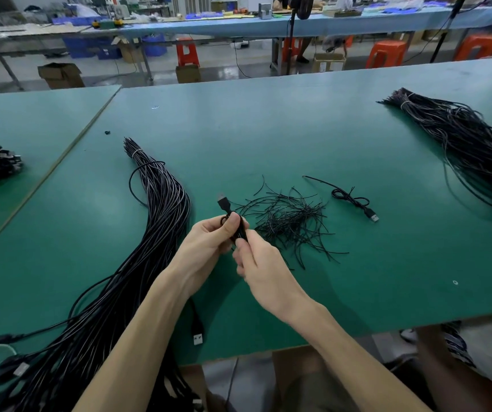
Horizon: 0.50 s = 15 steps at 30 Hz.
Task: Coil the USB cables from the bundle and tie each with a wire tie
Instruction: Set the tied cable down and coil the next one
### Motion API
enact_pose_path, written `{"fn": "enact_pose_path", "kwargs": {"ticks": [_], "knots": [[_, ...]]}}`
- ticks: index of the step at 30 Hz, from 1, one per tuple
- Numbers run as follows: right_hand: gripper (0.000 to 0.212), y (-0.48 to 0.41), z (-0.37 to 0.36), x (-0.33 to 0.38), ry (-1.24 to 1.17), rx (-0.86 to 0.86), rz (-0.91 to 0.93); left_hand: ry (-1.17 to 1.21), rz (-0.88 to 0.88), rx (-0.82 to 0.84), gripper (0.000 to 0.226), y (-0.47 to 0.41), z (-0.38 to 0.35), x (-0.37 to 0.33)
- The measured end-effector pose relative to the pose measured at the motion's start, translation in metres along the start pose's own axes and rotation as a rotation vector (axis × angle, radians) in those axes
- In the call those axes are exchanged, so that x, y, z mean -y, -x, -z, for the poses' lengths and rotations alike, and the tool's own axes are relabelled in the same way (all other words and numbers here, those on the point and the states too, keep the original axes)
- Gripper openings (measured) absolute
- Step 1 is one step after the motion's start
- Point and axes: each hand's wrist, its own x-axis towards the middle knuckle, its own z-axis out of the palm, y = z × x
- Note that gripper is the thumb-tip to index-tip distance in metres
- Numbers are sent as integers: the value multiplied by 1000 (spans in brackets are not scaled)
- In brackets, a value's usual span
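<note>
USB cable (225, 205), black, coiled tight, pinched by left hand (209, 237) and right hand (261, 272) fingers (242, 244).

Factory assembly workshop; long green workbenches (268, 129); blue parts bins (81, 49); orange plastic stools (386, 53); cardboard boxes (60, 75) on floor; bulk cable bundles (161, 203).

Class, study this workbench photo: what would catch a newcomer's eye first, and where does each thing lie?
First, the two hands at the centre: the left hand and right hand both pinch a small coiled USB cable whose plug sticks up. Left of them a thick bundle of black cables snakes across the green table to its near edge; just right lies a loose pile of wire ties.
</note>
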Motion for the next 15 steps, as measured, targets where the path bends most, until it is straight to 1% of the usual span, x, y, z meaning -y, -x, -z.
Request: {"fn": "enact_pose_path", "kwargs": {"ticks": [3, 6, 7, 8, 10, 15], "knots": [[27, 4, 0, 5, -299, 38, -23, 27, -51, 139, 44, 3, 1, -6], [28, 7, 3, 8, -577, 120, -13, 101, -78, 341, 58, 7, 4, -14], [28, 8, 5, 8, -643, 146, -13, 123, -72, 385, 63, 8, 5, -15], [28, 9, 7, 9, -684, 164, -13, 136, -63, 402, 64, 8, 5, -16], [28, 10, 10, 9, -680, 170, -16, 143, -56, 378, 60, 9, 3, -16], [24, 11, 12, 9, -623, 179, -22, 152, -46, 285, 39, 9, 0, -16]]}}
